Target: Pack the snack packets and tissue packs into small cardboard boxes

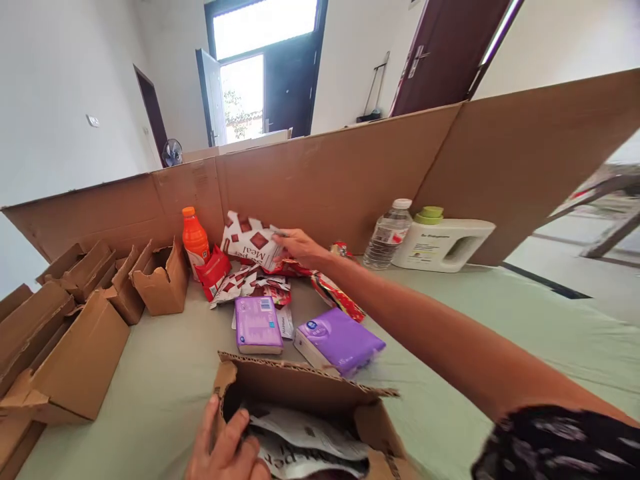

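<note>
My right hand is closed on the edge of a white and brown "Meal" packet, raised above the pile at the back. Near me, my left hand grips the left wall of an open cardboard box, some fingers outside and some over the edge. White printed packets lie inside this box. Beneath the raised packet are another brown and white packet and red packages. Two purple tissue packs, one at left and one at right, lie just beyond the box.
Several small open cardboard boxes stand at left. An orange bottle is beside a red pack. At right stand a water bottle and a white jug. A cardboard barrier runs along the back.
</note>
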Tool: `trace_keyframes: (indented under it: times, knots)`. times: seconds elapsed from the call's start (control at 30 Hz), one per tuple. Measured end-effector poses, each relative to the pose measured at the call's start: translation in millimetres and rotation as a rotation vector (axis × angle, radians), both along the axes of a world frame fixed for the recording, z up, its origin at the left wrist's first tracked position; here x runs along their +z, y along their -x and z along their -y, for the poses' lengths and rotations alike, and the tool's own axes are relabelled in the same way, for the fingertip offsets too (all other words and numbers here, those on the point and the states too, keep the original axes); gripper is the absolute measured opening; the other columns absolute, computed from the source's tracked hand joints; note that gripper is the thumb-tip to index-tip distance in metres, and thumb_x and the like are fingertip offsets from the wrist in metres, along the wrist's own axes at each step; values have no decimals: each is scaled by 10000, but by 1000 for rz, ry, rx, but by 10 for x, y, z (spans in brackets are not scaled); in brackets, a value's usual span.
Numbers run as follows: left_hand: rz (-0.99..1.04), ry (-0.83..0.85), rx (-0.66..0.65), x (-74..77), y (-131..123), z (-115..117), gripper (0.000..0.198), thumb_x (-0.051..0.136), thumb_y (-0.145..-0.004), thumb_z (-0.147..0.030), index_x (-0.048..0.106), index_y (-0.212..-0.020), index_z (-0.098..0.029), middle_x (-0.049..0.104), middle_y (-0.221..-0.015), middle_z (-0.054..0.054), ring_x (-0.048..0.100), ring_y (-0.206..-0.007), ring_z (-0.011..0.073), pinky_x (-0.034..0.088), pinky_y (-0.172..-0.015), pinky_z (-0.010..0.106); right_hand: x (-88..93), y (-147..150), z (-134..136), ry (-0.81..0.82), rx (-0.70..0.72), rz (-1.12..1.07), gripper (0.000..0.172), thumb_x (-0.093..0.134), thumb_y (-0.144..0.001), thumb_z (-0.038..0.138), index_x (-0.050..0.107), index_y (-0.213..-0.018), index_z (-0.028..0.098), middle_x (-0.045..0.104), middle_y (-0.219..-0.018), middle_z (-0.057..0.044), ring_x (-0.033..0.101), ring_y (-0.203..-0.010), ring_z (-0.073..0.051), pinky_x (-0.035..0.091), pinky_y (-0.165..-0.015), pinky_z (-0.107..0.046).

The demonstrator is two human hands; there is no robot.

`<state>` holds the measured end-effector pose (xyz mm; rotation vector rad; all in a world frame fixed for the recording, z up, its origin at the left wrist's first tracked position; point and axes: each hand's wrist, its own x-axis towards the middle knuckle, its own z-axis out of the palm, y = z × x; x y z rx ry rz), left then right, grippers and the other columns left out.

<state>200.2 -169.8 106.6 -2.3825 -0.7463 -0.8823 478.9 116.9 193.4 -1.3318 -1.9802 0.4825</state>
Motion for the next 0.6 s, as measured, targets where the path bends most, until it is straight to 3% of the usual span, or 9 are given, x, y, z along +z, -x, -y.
trace_keyframes:
  times: [0.07,0.17,0.23,0.27,0.37,0.43,0.5,0.6]
  knots:
    - [-5,92,19,139,-36,63,195,529,-871,-53,607,-783,-208,730,-810,3,708,-1049,196,278,-1279,474,94,-108,444,5,12,-161,456,352,-1027,535,624,-997,169,725,-850,-77,692,-726,-190,612,-628,-340]
    - [-101,343,66,423,-78,191,173,570,-744,-71,639,-856,-183,742,-873,74,684,-1099,292,447,-1139,575,175,-239,1294,63,73,-539,423,573,-901,612,622,-962,196,720,-837,-68,675,-674,-189,604,-556,-330]
    - [-176,436,90,578,-105,252,208,582,-676,-60,654,-844,-160,739,-869,103,671,-1112,338,467,-1098,625,217,-278,1893,72,70,-757,384,731,-806,572,642,-913,214,720,-822,-40,671,-667,-183,598,-543,-303]
    - [-209,451,103,631,-120,278,212,581,-656,-48,658,-822,-153,733,-843,105,674,-1090,342,465,-1098,632,234,-281,2173,53,37,-764,337,736,-821,540,657,-888,220,721,-807,-28,676,-677,-182,602,-559,-296]
    - [-264,434,140,703,-160,369,193,565,-628,-28,653,-742,-156,687,-717,78,684,-907,301,467,-1104,625,212,-257,2830,-94,-75,-426,274,615,-945,425,678,-760,233,696,-693,3,680,-655,-169,603,-624,-268]
    - [-279,417,161,711,-179,446,192,559,-607,-32,651,-713,-163,658,-668,59,659,-791,270,483,-1094,616,121,-243,3059,-207,-63,-151,269,526,-990,317,708,-808,240,699,-662,12,689,-630,-154,593,-646,-240]
    - [-279,407,179,712,-190,518,196,561,-585,-39,654,-698,-170,647,-651,49,639,-740,254,497,-1086,603,4,-241,3129,-294,26,21,276,456,-992,202,728,-998,244,747,-734,6,726,-678,-150,592,-674,-221]
    - [-288,410,220,718,-196,594,191,581,-586,-49,671,-702,-171,658,-660,49,643,-751,253,496,-1094,599,-127,-239,3085,-373,171,180,432,398,-923,63,684,-1205,223,797,-1018,-48,762,-929,-168,604,-809,-242]
